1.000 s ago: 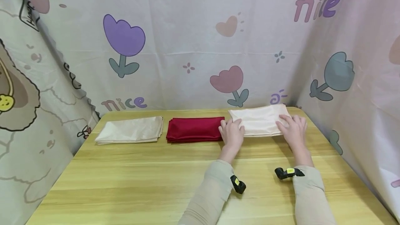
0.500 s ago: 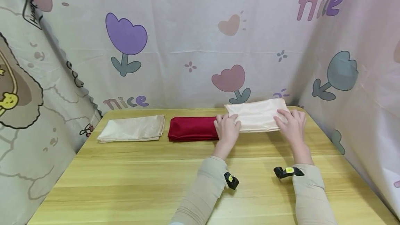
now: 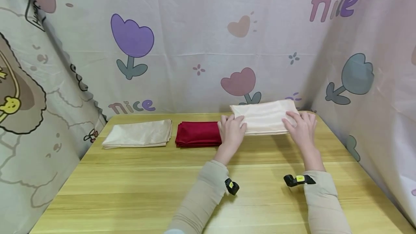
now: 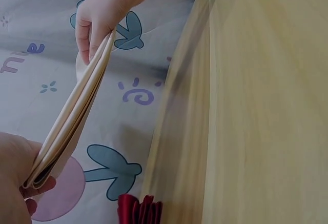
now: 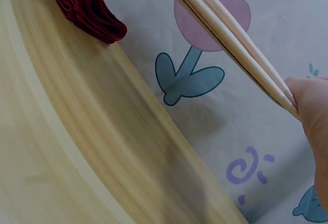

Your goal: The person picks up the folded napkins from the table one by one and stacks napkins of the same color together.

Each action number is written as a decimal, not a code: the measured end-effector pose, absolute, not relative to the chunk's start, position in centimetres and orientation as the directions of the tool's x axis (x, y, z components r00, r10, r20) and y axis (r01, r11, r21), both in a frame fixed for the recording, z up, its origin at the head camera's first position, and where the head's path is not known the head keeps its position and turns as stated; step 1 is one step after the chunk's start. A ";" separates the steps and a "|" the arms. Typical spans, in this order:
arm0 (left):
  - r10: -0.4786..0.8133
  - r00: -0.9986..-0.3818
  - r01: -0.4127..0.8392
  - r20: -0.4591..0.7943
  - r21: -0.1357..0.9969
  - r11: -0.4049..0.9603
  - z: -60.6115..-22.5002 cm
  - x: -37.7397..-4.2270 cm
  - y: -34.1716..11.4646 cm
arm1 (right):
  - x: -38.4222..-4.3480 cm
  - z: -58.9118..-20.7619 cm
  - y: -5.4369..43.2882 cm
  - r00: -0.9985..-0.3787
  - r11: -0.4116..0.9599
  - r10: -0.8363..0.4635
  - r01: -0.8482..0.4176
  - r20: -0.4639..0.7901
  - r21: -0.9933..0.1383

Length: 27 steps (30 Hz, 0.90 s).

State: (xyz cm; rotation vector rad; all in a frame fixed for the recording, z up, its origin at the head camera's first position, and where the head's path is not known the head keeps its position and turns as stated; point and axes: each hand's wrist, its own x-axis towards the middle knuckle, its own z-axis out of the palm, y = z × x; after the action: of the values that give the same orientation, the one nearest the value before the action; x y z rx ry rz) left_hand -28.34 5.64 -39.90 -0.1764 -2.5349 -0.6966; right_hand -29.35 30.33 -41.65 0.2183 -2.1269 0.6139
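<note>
A folded cream satin cloth (image 3: 263, 118) is held up off the table between both hands, its folded layers edge-on in the left wrist view. My left hand (image 3: 231, 133) pinches its left end, thumb on the near side and fingers around the layers. At the right end, my right hand (image 3: 302, 127) pinches the cloth the same way; only part of this hand (image 5: 315, 116) shows in the right wrist view. A folded dark red cloth (image 3: 198, 134) lies on the table just left of my left hand, which covers its right end.
Another folded cream cloth (image 3: 138, 134) lies farther left on the wooden table (image 3: 139, 190). A patterned curtain (image 3: 185, 21) hangs right behind the table's back edge and along both sides.
Both hands have raised the cream cloth off the table and shifted it slightly left. The left hand now overlaps the red cloth's right end more.
</note>
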 end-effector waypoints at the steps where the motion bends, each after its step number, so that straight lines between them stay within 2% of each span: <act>1: -0.004 -0.863 0.254 0.505 0.440 0.861 -39.9 -28.3 5.5 | -29.3 -41.6 30.2 -0.595 0.863 0.067 -0.369 0.801 -0.346; 15: 0.059 -0.863 0.280 0.502 0.377 0.883 -39.3 -27.9 3.5 | -28.6 -41.1 28.9 -0.547 0.855 0.012 -0.429 0.837 -0.292; 27: 0.106 -0.843 0.307 0.528 0.308 0.900 -39.0 -27.3 1.9 | -27.6 -40.7 27.8 -0.605 0.861 0.001 -0.404 0.796 -0.309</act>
State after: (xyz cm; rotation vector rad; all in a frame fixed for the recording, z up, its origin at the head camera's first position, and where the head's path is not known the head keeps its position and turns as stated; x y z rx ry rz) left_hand -27.32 1.86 -38.96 -0.2979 -2.5491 -0.5266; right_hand -27.60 27.75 -40.66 0.2914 -2.1573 0.5903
